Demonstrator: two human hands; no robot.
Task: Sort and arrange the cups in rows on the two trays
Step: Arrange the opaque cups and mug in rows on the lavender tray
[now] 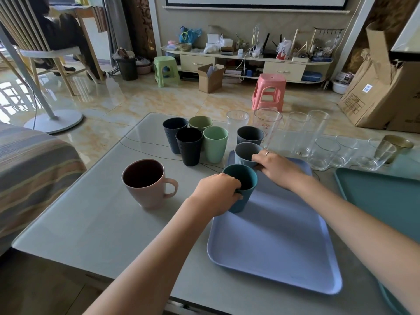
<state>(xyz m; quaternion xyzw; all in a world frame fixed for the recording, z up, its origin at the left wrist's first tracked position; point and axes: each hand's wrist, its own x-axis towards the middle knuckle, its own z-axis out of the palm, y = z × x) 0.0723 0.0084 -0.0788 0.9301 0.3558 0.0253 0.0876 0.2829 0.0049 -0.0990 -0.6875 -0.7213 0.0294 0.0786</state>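
Lavender tray (272, 246) | left hand (217, 193) grips teal cup (244, 189) (tray's edge) | right hand (276, 165) clasps grey-blue cup (244, 154)

Bright daylight from left, floor (95, 103) glare, wide-angle edge distortion

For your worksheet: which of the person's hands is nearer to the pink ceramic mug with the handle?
Left. The left hand grips the teal ribbed cup just right of the pink ceramic mug; the right hand holds the grey-blue ribbed cup farther right.
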